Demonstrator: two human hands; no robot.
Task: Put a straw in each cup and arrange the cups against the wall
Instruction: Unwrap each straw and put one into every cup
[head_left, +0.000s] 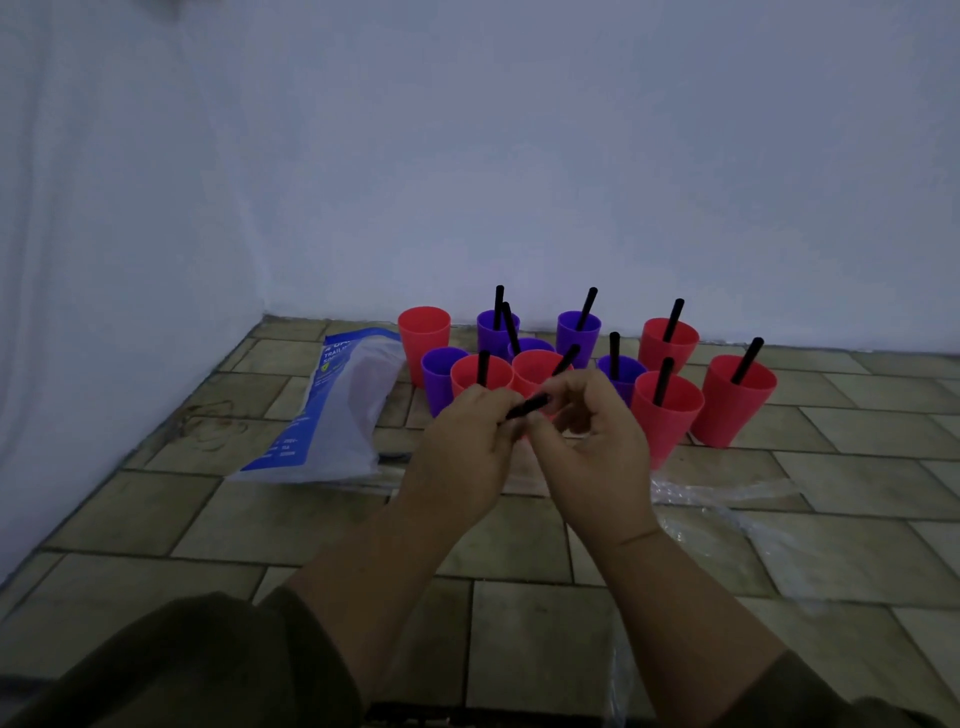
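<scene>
My left hand (470, 441) and right hand (584, 441) both pinch one black straw (527, 407), its long axis rising to the right. The strawless purple cup (441, 376) sits just beyond, nearer my left

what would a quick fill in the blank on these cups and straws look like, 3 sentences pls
1. Both hands, the left hand and the right hand, share a grip on one ____ straw.
2. The red cup nearest the corner of the room has ____ straw in it.
3. The cups come in two colours, red and ____.

Missing words: black; no; purple
</scene>
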